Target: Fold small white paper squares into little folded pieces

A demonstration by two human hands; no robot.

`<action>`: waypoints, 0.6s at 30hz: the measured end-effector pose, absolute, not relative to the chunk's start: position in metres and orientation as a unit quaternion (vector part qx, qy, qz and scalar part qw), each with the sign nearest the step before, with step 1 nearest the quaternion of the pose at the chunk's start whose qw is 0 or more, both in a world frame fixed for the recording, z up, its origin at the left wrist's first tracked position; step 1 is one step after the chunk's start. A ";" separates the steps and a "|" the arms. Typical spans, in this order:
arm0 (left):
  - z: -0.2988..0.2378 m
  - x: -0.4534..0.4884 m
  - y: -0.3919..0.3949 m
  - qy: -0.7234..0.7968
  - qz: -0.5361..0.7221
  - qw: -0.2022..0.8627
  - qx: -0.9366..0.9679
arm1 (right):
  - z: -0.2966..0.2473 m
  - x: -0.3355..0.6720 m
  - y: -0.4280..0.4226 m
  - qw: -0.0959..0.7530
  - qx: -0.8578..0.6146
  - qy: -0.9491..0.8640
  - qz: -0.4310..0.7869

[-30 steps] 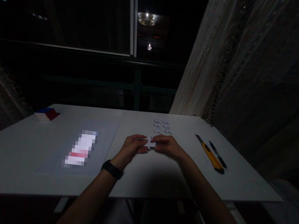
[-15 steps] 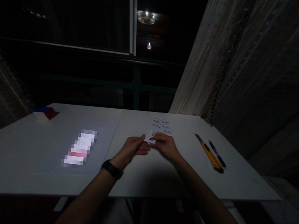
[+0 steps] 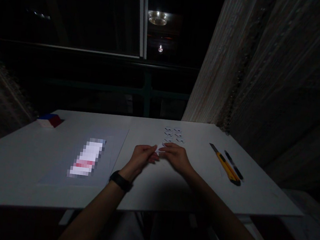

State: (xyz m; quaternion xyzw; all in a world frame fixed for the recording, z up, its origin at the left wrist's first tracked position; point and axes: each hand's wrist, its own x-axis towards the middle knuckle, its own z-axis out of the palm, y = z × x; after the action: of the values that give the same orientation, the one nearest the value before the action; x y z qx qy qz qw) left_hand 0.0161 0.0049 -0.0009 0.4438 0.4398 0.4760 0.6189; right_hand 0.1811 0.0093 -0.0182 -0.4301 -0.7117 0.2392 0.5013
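Between my two hands is a small folded piece of white paper (image 3: 160, 148), mostly covered by the fingers. My left hand (image 3: 143, 157) pinches its left side, thumb on top. From the right, my right hand (image 3: 177, 157) grips the same paper with thumb and fingers. Both hands are just above the white table (image 3: 150, 196). Beyond them lie several small white paper pieces with dark marks (image 3: 177, 135), set out in rows; the nearest are partly behind my right hand.
To the right lie a yellow utility knife (image 3: 225, 167), its blade extended, and a black pen (image 3: 233, 166). At left, a phone-like bright blurred rectangle (image 3: 87, 157) rests on a large paper sheet (image 3: 54, 177). A coloured cube (image 3: 49, 120) sits at the far left. Curtains (image 3: 210, 64) hang beyond the table.
My hands have turned slightly and the fingers have closed further over the paper, so less of it shows. The things on the table have stayed in place.
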 end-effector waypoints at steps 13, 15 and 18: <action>0.001 0.022 0.001 0.444 0.503 0.540 0.508 | -0.011 0.178 0.008 0.536 -0.442 -0.636 0.335; 0.000 0.023 0.000 0.442 0.508 0.528 0.517 | -0.010 0.176 0.008 0.551 -0.443 -0.625 0.330; -0.003 0.024 -0.001 0.443 0.514 0.499 0.540 | -0.010 0.172 0.007 0.574 -0.442 -0.618 0.306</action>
State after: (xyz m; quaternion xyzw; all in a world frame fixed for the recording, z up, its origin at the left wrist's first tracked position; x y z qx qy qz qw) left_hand 0.0242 -0.0013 -0.0027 0.5397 0.4427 0.5136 0.4989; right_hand 0.1721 0.0071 -0.0097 -0.4423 -0.6176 0.3063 0.5737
